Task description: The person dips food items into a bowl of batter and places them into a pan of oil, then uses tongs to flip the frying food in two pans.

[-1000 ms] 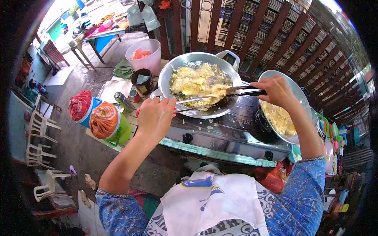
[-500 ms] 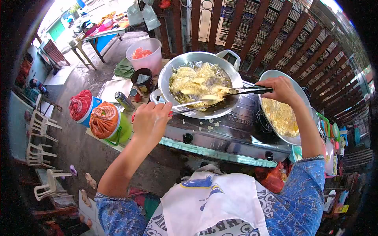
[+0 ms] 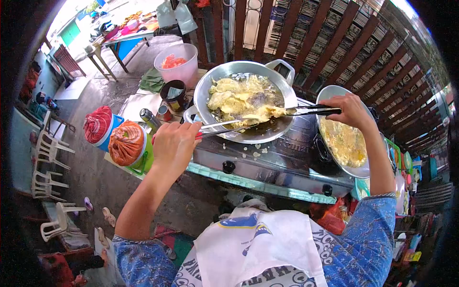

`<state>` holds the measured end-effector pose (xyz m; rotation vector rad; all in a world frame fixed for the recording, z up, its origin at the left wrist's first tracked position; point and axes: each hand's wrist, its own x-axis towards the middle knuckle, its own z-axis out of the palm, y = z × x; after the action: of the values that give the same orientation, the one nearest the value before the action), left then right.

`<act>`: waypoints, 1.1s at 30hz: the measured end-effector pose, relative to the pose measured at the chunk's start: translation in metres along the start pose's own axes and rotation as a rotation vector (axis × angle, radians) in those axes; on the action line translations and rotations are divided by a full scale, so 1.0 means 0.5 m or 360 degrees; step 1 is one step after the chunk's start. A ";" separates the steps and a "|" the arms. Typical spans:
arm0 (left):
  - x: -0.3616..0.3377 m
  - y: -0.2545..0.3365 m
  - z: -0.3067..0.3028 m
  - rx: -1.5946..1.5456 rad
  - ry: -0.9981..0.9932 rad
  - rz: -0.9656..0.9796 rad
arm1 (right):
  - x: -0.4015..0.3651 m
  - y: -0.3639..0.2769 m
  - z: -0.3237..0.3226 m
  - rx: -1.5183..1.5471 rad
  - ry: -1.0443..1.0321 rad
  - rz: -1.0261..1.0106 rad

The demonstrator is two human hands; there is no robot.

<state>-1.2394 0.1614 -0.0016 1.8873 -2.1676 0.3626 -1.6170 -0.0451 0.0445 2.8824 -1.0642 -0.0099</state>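
A large metal wok (image 3: 206,81) with two handles stands on the stove (image 3: 282,153). Pale yellow battered pieces (image 3: 239,101) lie in its oil. My left hand (image 3: 174,143) is closed around metal tongs with red handles (image 3: 210,134), whose tips reach into the wok's near side. My right hand (image 3: 350,111) grips black-handled tongs (image 3: 313,109), their tips at a battered piece (image 3: 271,113) near the wok's right side. Below that hand, a second metal pan (image 3: 330,92) holds a bubbling yellow layer (image 3: 343,143).
Left of the wok are a pink bucket (image 3: 184,71), a dark container (image 3: 174,98), a metal flask (image 3: 149,117), a small can (image 3: 164,113) and two cloth-covered containers (image 3: 128,143). A slatted wooden fence (image 3: 315,43) stands behind the stove.
The black-handled tongs and my right hand have shifted slightly right. My left hand has moved a little left and down. The battered pieces sit slightly differently in the wok.
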 end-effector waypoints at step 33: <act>-0.029 -0.024 -0.016 -0.0021 -0.0096 -0.0157 | -0.029 0.101 0.061 0.0933 -0.0085 0.0420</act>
<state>-1.2255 0.1761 0.0015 2.0137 -2.0985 0.2751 -1.6615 -0.0759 0.0174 3.2066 -1.6963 0.2875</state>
